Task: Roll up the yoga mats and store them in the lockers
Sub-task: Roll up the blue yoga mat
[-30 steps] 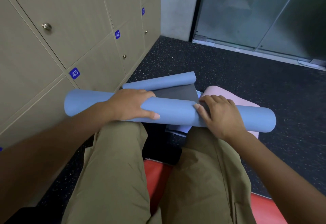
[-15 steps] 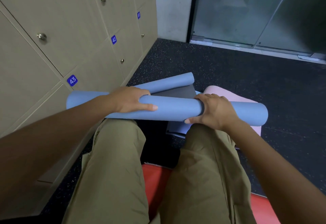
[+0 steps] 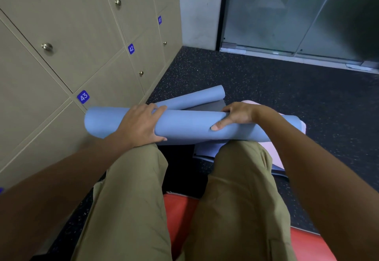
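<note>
**Rolled blue mat held across both knees, beside numbered lockers**

Left hand (image 3: 141, 125): wrapped over the rolled blue mat (image 3: 188, 126) left of its middle, fingers curled over the far side, thumb laid along the near underside. Right hand (image 3: 235, 115): clamped on the same roll right of its middle, fingers hooked over the top edge, thumb pressed flat on the near face.

Rolled blue mat: centre of frame, resting across the knees of the khaki trousers (image 3: 235, 189). Long axis nearly horizontal, left to right across the picture; left end pointing at the lockers (image 3: 61, 24), right end slightly lower, over the pink mat (image 3: 276, 158).

Behind the roll: second blue mat (image 3: 196, 97), partly rolled, angled up toward the right; grey mat surface (image 3: 207, 106) lying between the two. All on dark speckled floor (image 3: 266, 86).

Against the frame half a second back: roll turned further, right hand shifted from gripping the front of the roll to hooking over its top, thumb now extended; left hand in much the same place. Against one second back: roll raised a little off the thighs.

Lockers: beige doors with round metal knobs, left and upper left of frame. Blue number plates reading "43" (image 3: 83, 96), "42" (image 3: 131, 48), "41" (image 3: 160, 20).

Lower edge: red seat (image 3: 180, 215) under the legs. Upper right: frosted glass door (image 3: 287, 10).
</note>
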Action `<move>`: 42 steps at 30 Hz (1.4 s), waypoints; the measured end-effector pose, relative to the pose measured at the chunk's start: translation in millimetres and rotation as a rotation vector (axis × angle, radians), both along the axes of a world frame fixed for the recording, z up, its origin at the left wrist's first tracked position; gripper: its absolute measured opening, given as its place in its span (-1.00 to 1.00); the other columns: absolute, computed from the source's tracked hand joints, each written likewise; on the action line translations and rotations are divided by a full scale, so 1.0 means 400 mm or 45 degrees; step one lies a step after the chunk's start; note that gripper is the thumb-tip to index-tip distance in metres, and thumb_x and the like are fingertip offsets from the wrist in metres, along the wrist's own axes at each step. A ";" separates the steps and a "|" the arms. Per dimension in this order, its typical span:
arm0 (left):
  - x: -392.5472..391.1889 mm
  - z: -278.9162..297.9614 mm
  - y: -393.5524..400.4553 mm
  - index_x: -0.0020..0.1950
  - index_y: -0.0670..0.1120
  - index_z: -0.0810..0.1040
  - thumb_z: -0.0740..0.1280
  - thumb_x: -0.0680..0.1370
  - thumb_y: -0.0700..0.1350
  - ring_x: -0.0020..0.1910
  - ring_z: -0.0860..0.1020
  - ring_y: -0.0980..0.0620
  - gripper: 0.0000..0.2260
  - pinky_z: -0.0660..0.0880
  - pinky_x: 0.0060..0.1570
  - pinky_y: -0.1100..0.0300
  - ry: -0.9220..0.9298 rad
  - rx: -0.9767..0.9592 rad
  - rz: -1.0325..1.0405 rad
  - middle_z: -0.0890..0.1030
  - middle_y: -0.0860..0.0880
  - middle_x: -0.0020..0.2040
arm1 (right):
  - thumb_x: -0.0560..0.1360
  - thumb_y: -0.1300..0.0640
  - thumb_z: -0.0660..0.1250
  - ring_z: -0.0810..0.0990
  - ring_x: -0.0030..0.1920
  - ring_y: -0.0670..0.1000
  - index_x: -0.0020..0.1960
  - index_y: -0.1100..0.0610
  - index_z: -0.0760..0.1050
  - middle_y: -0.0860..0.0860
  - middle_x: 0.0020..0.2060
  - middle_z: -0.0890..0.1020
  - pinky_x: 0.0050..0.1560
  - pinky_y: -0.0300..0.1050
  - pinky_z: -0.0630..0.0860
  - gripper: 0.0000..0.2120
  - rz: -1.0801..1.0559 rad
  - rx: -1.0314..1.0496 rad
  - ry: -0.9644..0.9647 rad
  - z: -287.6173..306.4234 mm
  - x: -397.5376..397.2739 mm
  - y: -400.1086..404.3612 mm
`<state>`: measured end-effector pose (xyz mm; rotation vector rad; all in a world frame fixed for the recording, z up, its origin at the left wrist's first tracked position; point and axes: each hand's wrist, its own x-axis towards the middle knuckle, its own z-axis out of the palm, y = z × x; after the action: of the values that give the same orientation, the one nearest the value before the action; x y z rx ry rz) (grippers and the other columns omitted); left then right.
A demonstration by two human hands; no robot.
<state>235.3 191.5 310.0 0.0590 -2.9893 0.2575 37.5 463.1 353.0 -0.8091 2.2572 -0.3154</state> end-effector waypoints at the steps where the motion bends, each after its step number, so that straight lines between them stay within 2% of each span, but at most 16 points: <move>1: -0.004 0.000 -0.003 0.38 -0.08 0.46 0.57 0.20 0.35 -0.03 0.62 -0.24 -0.11 0.56 -0.04 -0.08 -0.013 -0.002 0.000 0.61 -0.14 0.12 | 0.28 -0.41 0.52 0.53 0.14 0.02 0.19 -0.10 0.54 -0.10 0.17 0.59 0.13 -0.10 0.36 -0.39 0.014 0.001 0.032 -0.004 0.004 -0.001; 3: -0.012 0.005 -0.004 0.31 -0.07 0.46 0.53 0.21 0.35 -0.05 0.61 -0.22 -0.19 0.56 -0.08 -0.07 -0.031 0.009 -0.007 0.61 -0.09 0.06 | 0.24 -0.49 0.48 0.54 0.16 0.04 0.22 -0.07 0.52 -0.07 0.16 0.58 0.14 -0.06 0.41 -0.28 0.026 -0.031 0.130 -0.017 0.009 0.009; 5: -0.020 0.013 -0.001 0.26 -0.05 0.49 0.51 0.21 0.36 -0.07 0.61 -0.17 -0.23 0.55 -0.10 -0.03 -0.055 0.030 -0.003 0.62 -0.05 0.00 | 0.17 -0.59 0.39 0.54 0.23 0.10 0.37 -0.04 0.46 -0.02 0.22 0.57 0.23 0.04 0.46 -0.06 0.031 -0.064 0.288 -0.026 0.014 0.023; 8: -0.034 0.025 0.003 0.27 -0.02 0.49 0.50 0.23 0.38 -0.02 0.61 -0.14 -0.25 0.53 -0.10 0.01 -0.083 0.069 0.042 0.62 -0.02 0.02 | 0.20 -0.52 0.44 0.49 0.29 0.15 0.49 -0.08 0.29 0.02 0.32 0.52 0.29 0.12 0.43 -0.01 0.218 -0.058 0.710 -0.055 0.028 0.037; 10: -0.043 0.032 0.001 0.31 -0.01 0.47 0.47 0.25 0.39 0.04 0.61 -0.12 -0.23 0.54 -0.05 0.01 -0.108 0.092 0.067 0.62 -0.01 0.07 | 0.17 -0.49 0.48 0.43 0.33 0.17 0.60 -0.10 0.11 0.03 0.38 0.44 0.37 0.16 0.33 0.15 0.325 0.016 0.981 -0.088 0.051 0.041; 11: -0.047 0.035 0.000 0.31 -0.02 0.46 0.46 0.26 0.40 0.04 0.61 -0.11 -0.23 0.53 -0.06 0.01 -0.112 0.088 0.071 0.62 -0.01 0.07 | 0.15 -0.47 0.50 0.42 0.32 0.19 0.63 -0.08 0.04 0.05 0.37 0.43 0.39 0.17 0.30 0.22 0.333 0.044 1.089 -0.107 0.058 0.042; 13: -0.058 0.045 -0.001 0.28 -0.01 0.46 0.43 0.26 0.41 0.02 0.61 -0.10 -0.26 0.51 -0.10 0.03 -0.125 0.066 0.070 0.62 0.00 0.04 | 0.11 -0.43 0.55 0.45 0.26 0.23 0.65 -0.04 0.05 0.11 0.30 0.47 0.40 0.21 0.28 0.28 0.290 0.013 1.237 -0.140 0.059 0.044; 18: -0.093 0.112 -0.002 0.27 0.04 0.42 0.39 0.26 0.42 -0.01 0.60 -0.10 -0.29 0.54 -0.15 0.02 -0.092 0.041 0.078 0.61 0.02 0.03 | 0.16 -0.23 0.61 0.52 0.06 0.26 0.50 0.04 0.37 0.16 0.12 0.57 0.22 0.20 0.40 -0.01 0.182 -0.166 1.461 -0.111 0.010 0.038; 21: -0.115 0.184 -0.015 0.25 0.02 0.43 0.35 0.25 0.43 -0.02 0.61 -0.14 -0.28 0.56 -0.14 -0.01 -0.018 0.029 0.083 0.61 0.01 0.01 | 0.20 -0.18 0.58 0.53 0.04 0.25 0.43 0.07 0.42 0.14 0.10 0.57 0.17 0.17 0.41 -0.13 0.160 -0.250 1.566 -0.040 -0.029 0.025; 25: -0.139 0.301 -0.033 0.21 -0.01 0.45 0.40 0.27 0.40 -0.04 0.60 -0.14 -0.32 0.53 -0.13 0.02 0.086 -0.031 0.077 0.61 0.02 -0.04 | 0.21 -0.12 0.56 0.55 0.02 0.23 0.35 0.09 0.46 0.12 0.06 0.59 0.14 0.16 0.41 -0.23 0.120 -0.374 1.703 0.085 -0.066 0.004; 30: -0.141 0.495 -0.050 0.27 0.03 0.45 0.40 0.31 0.41 0.08 0.59 -0.08 -0.32 0.44 -0.09 0.08 0.228 -0.131 0.060 0.62 0.06 0.10 | 0.23 -0.15 0.51 0.55 0.01 0.23 0.33 0.07 0.47 0.09 0.04 0.59 0.13 0.14 0.41 -0.28 0.070 -0.475 1.825 0.278 -0.081 -0.010; 36: -0.079 0.725 -0.047 0.26 0.07 0.39 0.38 0.28 0.49 0.09 0.59 -0.08 -0.28 0.53 -0.04 0.03 0.316 -0.148 0.098 0.59 0.10 0.12 | 0.32 -0.20 0.43 0.54 0.07 0.20 0.38 0.04 0.45 0.06 0.10 0.59 0.21 0.12 0.37 -0.31 0.065 -0.602 1.961 0.506 -0.034 -0.001; 39: -0.030 0.814 -0.037 0.34 0.10 0.35 0.38 0.28 0.50 0.14 0.56 -0.08 -0.23 0.50 -0.01 0.04 0.330 -0.126 0.125 0.57 0.10 0.17 | 0.28 -0.20 0.50 0.55 0.07 0.21 0.38 0.04 0.46 0.06 0.12 0.60 0.23 0.13 0.38 -0.26 0.058 -0.652 1.997 0.598 0.008 0.008; 42: 0.015 0.889 -0.028 0.27 0.10 0.38 0.33 0.22 0.55 0.08 0.57 -0.06 -0.22 0.54 -0.04 0.02 0.370 -0.159 0.130 0.57 0.13 0.11 | 0.22 -0.22 0.56 0.54 0.05 0.22 0.38 0.05 0.46 0.06 0.11 0.61 0.21 0.16 0.40 -0.20 0.038 -0.688 2.053 0.668 0.054 0.023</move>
<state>241.2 180.3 665.5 0.2166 -2.6793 0.4088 59.2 472.3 620.2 -1.8005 3.6739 -0.2831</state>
